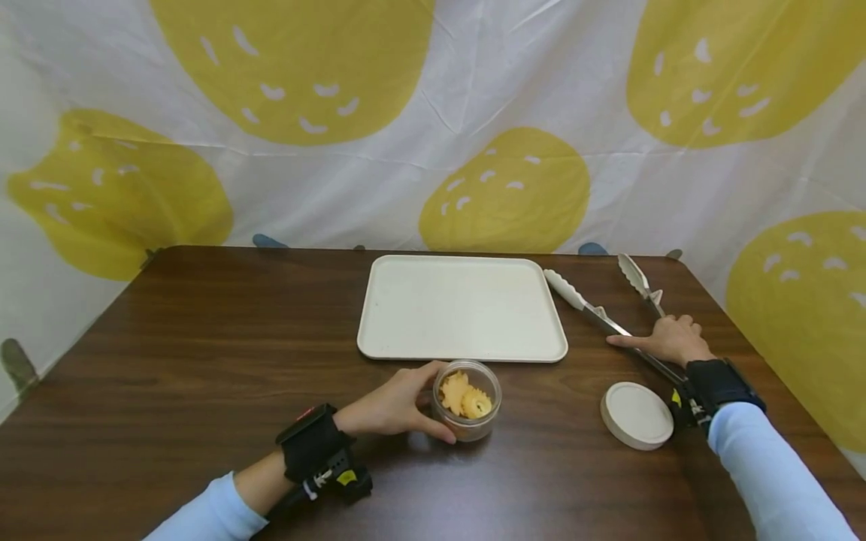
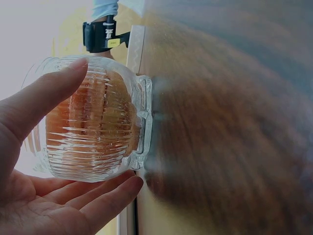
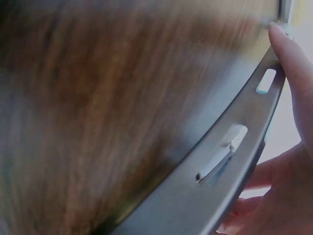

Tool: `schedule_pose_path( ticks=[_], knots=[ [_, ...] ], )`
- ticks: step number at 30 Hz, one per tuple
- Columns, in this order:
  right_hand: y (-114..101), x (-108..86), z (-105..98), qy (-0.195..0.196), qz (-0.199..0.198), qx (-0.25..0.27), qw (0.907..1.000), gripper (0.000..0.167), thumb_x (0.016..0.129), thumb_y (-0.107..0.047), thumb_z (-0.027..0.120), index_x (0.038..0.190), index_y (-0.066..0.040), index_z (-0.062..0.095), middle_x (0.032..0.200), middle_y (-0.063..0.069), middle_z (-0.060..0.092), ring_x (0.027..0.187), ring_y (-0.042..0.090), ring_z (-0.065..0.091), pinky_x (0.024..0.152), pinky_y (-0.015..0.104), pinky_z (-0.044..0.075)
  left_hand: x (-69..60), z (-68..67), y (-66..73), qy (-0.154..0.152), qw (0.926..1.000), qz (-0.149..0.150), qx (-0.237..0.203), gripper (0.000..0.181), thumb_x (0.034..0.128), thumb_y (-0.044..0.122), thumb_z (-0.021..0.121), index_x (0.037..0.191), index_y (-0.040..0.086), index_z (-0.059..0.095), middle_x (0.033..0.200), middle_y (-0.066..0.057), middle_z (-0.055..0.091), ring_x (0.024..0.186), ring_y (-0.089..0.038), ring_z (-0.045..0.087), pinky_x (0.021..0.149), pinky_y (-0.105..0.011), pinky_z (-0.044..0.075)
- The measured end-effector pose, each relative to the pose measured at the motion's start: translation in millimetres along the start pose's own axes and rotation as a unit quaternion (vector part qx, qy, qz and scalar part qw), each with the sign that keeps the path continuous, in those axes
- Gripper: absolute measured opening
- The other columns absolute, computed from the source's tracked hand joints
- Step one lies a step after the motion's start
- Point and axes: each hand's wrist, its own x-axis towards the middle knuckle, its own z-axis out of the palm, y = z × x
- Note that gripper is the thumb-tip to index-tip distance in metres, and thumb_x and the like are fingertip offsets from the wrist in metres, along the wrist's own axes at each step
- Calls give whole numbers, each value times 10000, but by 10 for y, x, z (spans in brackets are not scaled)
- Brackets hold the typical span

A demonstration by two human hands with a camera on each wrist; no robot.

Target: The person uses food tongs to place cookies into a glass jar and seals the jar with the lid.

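A ribbed glass jar [image 1: 468,431] stands on the table without its lid, and pale orange flower-shaped crackers [image 1: 464,394] fill part of it. My left hand [image 1: 398,403] holds it from the left, thumb on the near side and fingers round the far side. In the left wrist view the thumb presses the ribbed glass [image 2: 93,161]. At the right, metal tongs [image 1: 610,323] with white scalloped tips lie spread apart, pointing away. My right hand [image 1: 671,343] grips their two arms, the thumb along the left one. The right wrist view shows the slotted metal arm [image 3: 195,196] close up.
A white rectangular tray [image 1: 460,308] lies beyond the jar, near the table's far edge. A round white lid [image 1: 637,415] rests close to my right wrist. Behind the brown wooden table [image 1: 203,376] hangs a white cloth [image 1: 501,83] with yellow fruit shapes.
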Motion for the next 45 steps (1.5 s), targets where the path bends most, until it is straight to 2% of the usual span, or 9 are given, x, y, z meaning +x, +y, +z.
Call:
schedule_pose_path(
  ticks=[7,13,17,21,24,28,34,40,45],
  knots=[
    [33,-5,-24,-106,50,2,9999,1143,680,-727,510,1123,302,286,958,432,336,881,517,349,698,519,369,-7,-8,17,23,10000,-61,59,715,657,160,790,1247,37,406,1214,-98,498,1137,-211,464,903,-262,435],
    [35,-62,-49,-80,-12,33,10000,1167,703,-716,497,1170,317,221,1067,498,311,966,583,337,764,573,370,1,-6,13,56,9999,-60,99,717,653,165,793,1246,40,410,1209,-95,504,1133,-205,468,899,-261,434],
    [27,-166,-78,441,-487,39,9978,1055,747,-635,535,1193,285,273,1099,483,363,982,590,341,788,601,336,6,5,0,52,9999,-14,101,722,655,170,792,1253,40,407,1211,-96,506,1136,-209,468,899,-253,433],
    [-20,-337,-119,952,-1185,235,9881,824,803,-493,581,1181,218,404,1076,423,462,981,544,421,776,578,375,6,10,3,45,10000,19,24,728,653,161,793,1256,34,404,1216,-103,501,1140,-216,465,899,-249,434],
    [-90,-492,-125,842,-1572,404,9831,667,821,-446,586,1111,151,515,905,322,569,834,443,535,668,483,451,4,6,13,48,10000,21,-18,725,652,150,793,1253,34,405,1216,-105,499,1140,-216,463,895,-244,437],
    [-186,-707,-55,413,-1799,315,9823,705,800,-475,595,1155,125,492,897,270,548,825,362,524,648,426,448,6,2,22,55,10000,34,13,731,653,151,792,1258,27,401,1217,-105,499,1140,-216,463,894,-242,437],
    [-275,-906,122,-36,-1667,-86,9860,942,726,-559,619,1276,145,322,1107,439,374,984,531,437,711,532,444,11,0,41,55,9998,46,199,736,659,180,790,1266,36,399,1220,-97,506,1147,-212,461,905,-256,427],
    [-304,-962,228,-9,-1747,-281,9842,1001,583,-549,735,1245,108,371,1068,424,389,953,503,444,703,524,447,12,5,44,67,9996,7,265,742,655,195,793,1267,42,402,1215,-91,513,1148,-207,465,909,-257,424],
    [-328,-960,242,215,-2113,-364,9765,858,585,-495,754,1143,89,466,955,313,454,839,395,479,636,455,463,27,8,44,60,9998,19,171,744,659,179,791,1271,31,394,1228,-102,500,1166,-220,450,905,-246,430]
  ],
)
